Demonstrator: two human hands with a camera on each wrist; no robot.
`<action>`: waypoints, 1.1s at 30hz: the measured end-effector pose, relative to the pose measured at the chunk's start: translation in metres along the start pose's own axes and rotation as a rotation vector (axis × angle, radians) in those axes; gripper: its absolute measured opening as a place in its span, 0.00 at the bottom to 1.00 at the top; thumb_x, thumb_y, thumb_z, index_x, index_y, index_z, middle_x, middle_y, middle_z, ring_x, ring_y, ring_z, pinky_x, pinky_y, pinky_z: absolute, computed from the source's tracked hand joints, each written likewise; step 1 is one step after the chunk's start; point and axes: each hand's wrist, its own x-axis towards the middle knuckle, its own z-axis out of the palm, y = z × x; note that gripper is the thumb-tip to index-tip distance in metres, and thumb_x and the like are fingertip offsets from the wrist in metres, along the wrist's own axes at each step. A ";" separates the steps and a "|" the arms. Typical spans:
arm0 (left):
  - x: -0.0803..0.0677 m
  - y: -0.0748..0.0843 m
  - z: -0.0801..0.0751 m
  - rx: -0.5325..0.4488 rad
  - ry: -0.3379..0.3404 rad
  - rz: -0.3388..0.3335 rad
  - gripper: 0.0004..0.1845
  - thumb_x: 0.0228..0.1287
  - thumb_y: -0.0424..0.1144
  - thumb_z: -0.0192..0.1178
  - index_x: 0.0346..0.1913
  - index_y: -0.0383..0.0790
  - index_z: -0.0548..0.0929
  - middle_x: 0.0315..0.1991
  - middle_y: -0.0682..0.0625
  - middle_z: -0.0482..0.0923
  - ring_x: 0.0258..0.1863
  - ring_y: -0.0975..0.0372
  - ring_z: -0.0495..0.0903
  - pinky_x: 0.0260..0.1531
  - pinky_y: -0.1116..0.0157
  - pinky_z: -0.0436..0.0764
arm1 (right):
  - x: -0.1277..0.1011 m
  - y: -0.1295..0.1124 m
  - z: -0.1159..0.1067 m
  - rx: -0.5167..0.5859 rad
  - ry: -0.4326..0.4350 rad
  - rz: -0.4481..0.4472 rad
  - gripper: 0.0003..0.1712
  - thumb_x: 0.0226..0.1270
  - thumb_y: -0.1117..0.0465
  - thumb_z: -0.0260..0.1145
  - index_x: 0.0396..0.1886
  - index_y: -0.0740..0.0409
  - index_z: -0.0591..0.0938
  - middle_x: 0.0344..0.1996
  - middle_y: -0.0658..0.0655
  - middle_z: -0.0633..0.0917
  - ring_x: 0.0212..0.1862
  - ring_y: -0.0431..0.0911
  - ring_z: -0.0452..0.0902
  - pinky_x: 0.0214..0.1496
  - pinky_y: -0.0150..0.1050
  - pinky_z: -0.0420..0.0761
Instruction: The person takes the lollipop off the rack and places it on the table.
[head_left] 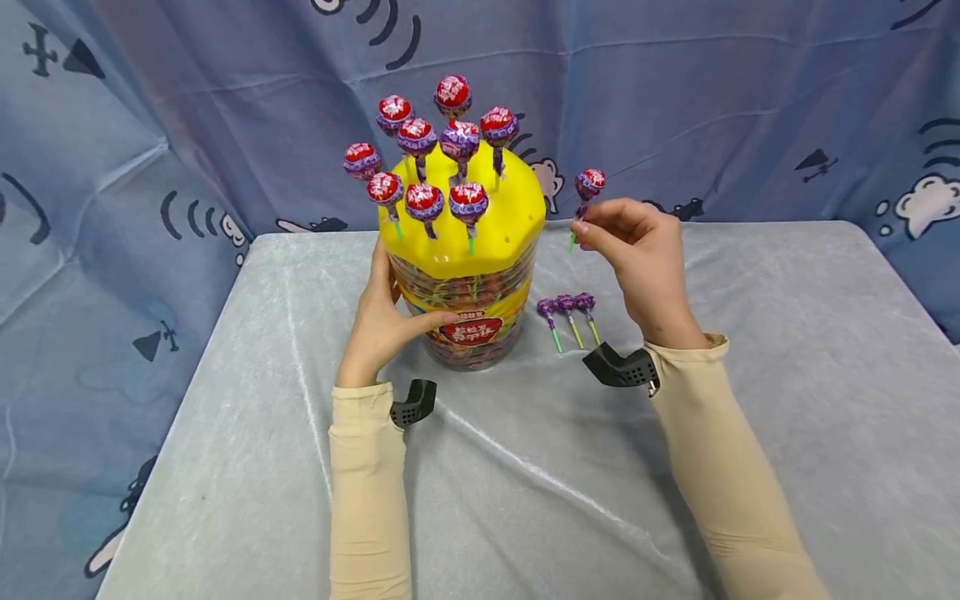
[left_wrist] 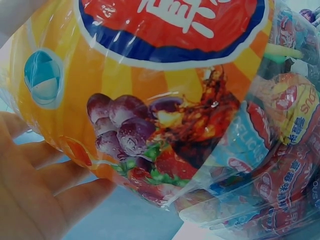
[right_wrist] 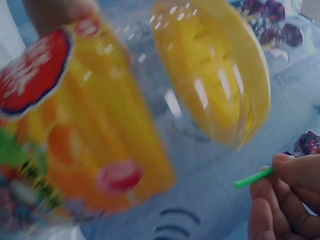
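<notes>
- A blue printed backdrop (head_left: 675, 100) stretches from 9 o'clock over 12 to 3 around the grey-covered worktop (head_left: 465, 508).
- The left hand (head_left: 378, 325), below which runs a beige sleeve (head_left: 370, 500), is at the jar's 8 o'clock; its fingers are spread wide and bent around the side, thumb across the front label, holding the jar.
- The jar (head_left: 480, 292), clear and full of wrapped sweets, stands upright on the worktop.
- Its yellow lid (head_left: 491, 237) carries nine standing lollipops (head_left: 417, 137), in red-and-purple wrappers.
- Three loose lollipops (head_left: 565, 303) lie side by side on the worktop at the jar's 4 o'clock, heads towards 11, sticks towards 5.
- The held lollipop (head_left: 589, 184) is at the jar's 2 o'clock, well apart from the lid, head tilted towards 1, bare green stick end towards 7.
- The right hand (head_left: 637, 258) pinches that stick, thumb and fingers closed together on it.
</notes>
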 end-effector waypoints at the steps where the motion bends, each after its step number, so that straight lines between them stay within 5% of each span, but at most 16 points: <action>1: 0.000 0.001 0.000 -0.005 -0.001 -0.004 0.63 0.43 0.31 0.76 0.75 0.58 0.41 0.71 0.55 0.53 0.67 0.60 0.59 0.67 0.56 0.59 | -0.002 0.004 -0.004 -0.012 0.001 0.013 0.02 0.56 0.75 0.68 0.30 0.69 0.84 0.26 0.55 0.83 0.28 0.47 0.78 0.35 0.32 0.81; 6: -0.001 0.009 0.000 -0.006 -0.005 -0.021 0.63 0.44 0.27 0.74 0.75 0.51 0.41 0.71 0.50 0.53 0.67 0.58 0.59 0.67 0.57 0.59 | -0.012 0.022 -0.024 -0.059 -0.005 0.115 0.05 0.57 0.73 0.67 0.34 0.73 0.82 0.27 0.52 0.84 0.29 0.43 0.80 0.35 0.30 0.82; 12: 0.000 0.004 -0.002 0.001 -0.004 -0.010 0.63 0.44 0.33 0.76 0.75 0.58 0.41 0.71 0.54 0.54 0.67 0.60 0.59 0.67 0.56 0.59 | -0.020 0.040 -0.047 -0.086 -0.030 0.237 0.03 0.58 0.72 0.68 0.33 0.68 0.84 0.26 0.51 0.85 0.28 0.41 0.80 0.34 0.29 0.82; 22: -0.001 0.000 -0.001 0.011 0.017 -0.007 0.61 0.43 0.35 0.77 0.74 0.60 0.44 0.69 0.55 0.57 0.65 0.61 0.61 0.66 0.57 0.60 | -0.015 0.054 -0.072 -0.430 -0.255 0.459 0.15 0.63 0.66 0.66 0.43 0.76 0.79 0.29 0.46 0.85 0.31 0.41 0.82 0.39 0.34 0.83; 33: 0.000 -0.001 0.000 0.004 0.006 -0.004 0.61 0.44 0.34 0.76 0.74 0.61 0.44 0.69 0.55 0.57 0.65 0.61 0.61 0.67 0.55 0.59 | -0.014 0.087 -0.102 -0.477 -0.299 0.628 0.17 0.64 0.68 0.64 0.44 0.81 0.76 0.25 0.46 0.85 0.28 0.35 0.80 0.35 0.31 0.83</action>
